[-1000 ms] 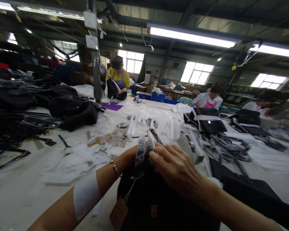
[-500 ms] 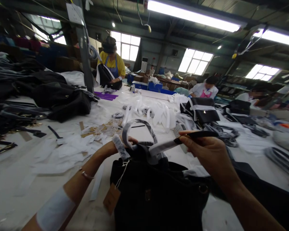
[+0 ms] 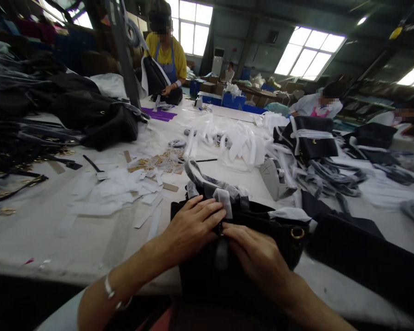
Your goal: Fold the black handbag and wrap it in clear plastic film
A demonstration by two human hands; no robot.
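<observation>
- Your pale, smooth worktop [image 3: 89, 248] spreads out ahead, littered with thin white strips [image 3: 110, 193] left of centre.
- The black bag [image 3: 207, 285] is at the worktop's near edge, in front of you: matte, soft-sided and boxy.
- Your left hand [image 3: 191, 225] lies over its upper front, fingers together and slightly bent; your right hand [image 3: 258, 255] meets it from the right, fingertips at the front closure. Their undersides are hidden, so I cannot tell whether either grips anything.
- The looped handle [image 3: 196, 172] is already sheathed in crinkled, translucent film.
- The short strap [image 3: 224, 200], in whitish wrap, already comes over the top towards your fingertips.
- A round, gold-toned ring [image 3: 297, 233] hangs at the right side.
- The small metal closure [image 3: 221, 230] seems the part left to settle; whether it is fastened, I cannot tell.
</observation>
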